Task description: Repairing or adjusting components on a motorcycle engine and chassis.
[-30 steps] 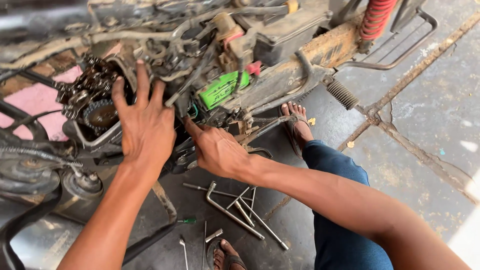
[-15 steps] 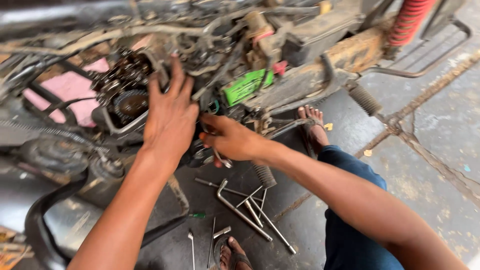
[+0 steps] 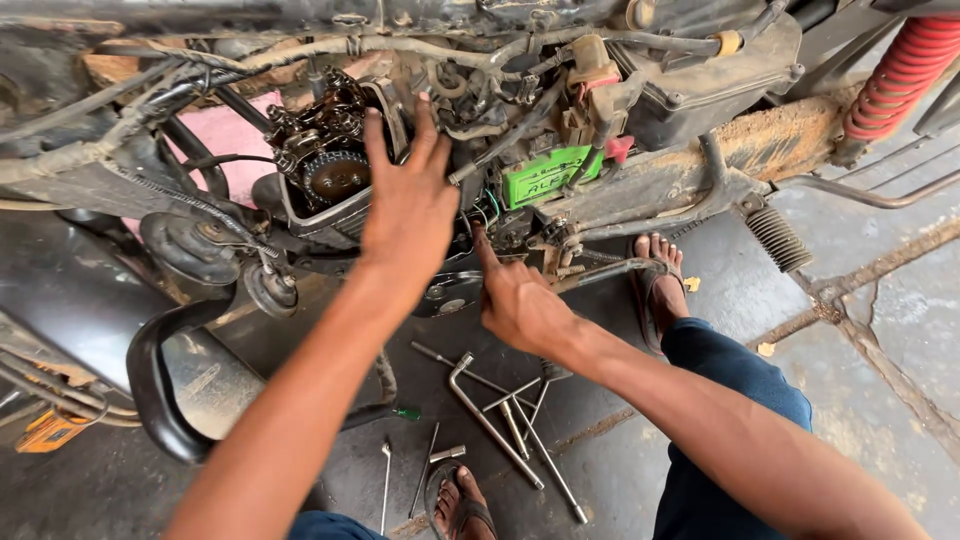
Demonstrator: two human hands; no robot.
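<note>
The left hand (image 3: 408,205) lies flat with fingers spread wide against the open engine (image 3: 335,180) of a motorcycle, gripping nothing; the toothed cam sprocket (image 3: 336,176) shows just beyond its thumb side, inside the rim of the uncovered housing. The right hand (image 3: 520,300) sits lower and to the other side, its forefinger stretched up toward the wiring under the green battery (image 3: 545,177); whether its curled fingers pinch anything cannot be told. Cables and frame tubes crowd close above both hands, leaving little room there. Below the right hand the floor (image 3: 860,330) opens out, with long L-shaped wrenches (image 3: 490,420) scattered near the wrist. A red shock spring (image 3: 900,75) stands well off to the right hand's far side.
</note>
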